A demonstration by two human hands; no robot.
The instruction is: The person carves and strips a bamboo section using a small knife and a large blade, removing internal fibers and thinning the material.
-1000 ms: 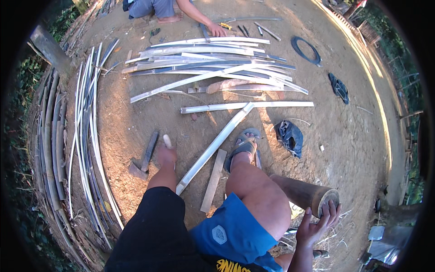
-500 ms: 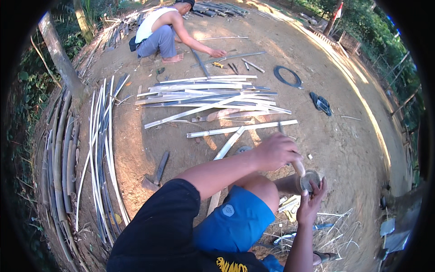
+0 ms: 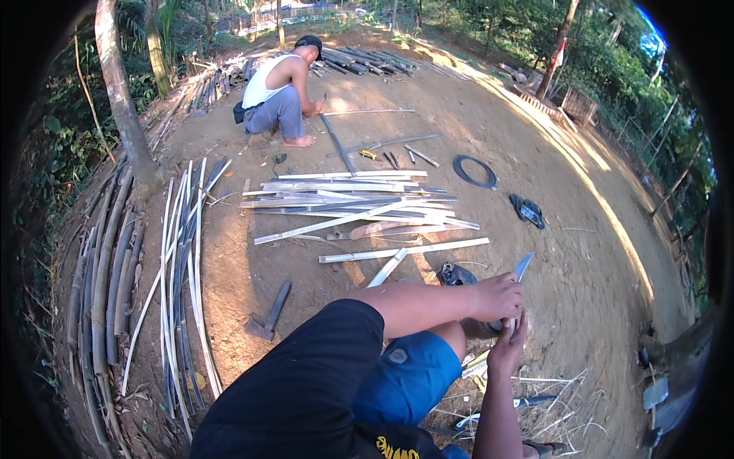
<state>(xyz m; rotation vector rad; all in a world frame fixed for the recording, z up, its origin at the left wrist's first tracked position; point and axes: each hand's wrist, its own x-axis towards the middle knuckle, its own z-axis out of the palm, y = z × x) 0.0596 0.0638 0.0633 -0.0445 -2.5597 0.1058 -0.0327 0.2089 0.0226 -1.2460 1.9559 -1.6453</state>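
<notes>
My left hand (image 3: pixel 497 297) is closed around a knife whose pale blade (image 3: pixel 524 265) sticks out above the fist, tip up and to the right. Just below, my right hand (image 3: pixel 508 343) has its fingers bent up against the left hand. Whatever the right fingers hold is hidden between the two hands. A short grey-brown cylinder (image 3: pixel 479 329) shows beside them, partly covered by my left wrist. Under my right forearm lie pale shavings and thin strips (image 3: pixel 562 405). In front of my hands rests a long split bamboo strip (image 3: pixel 405 250).
A pile of bamboo slats (image 3: pixel 359 191) lies ahead, more strips (image 3: pixel 180 283) and dark poles (image 3: pixel 99 306) at left. A hammer-like tool (image 3: pixel 269 314) is on the ground. Farther off are a black coil (image 3: pixel 474 171), sandals (image 3: pixel 527 211) and a squatting person (image 3: pixel 279 96).
My left hand has come down against the right, and the knife's blade now tilts right. The round grey end by my right hand is now covered. The other person's arm has drawn back.
</notes>
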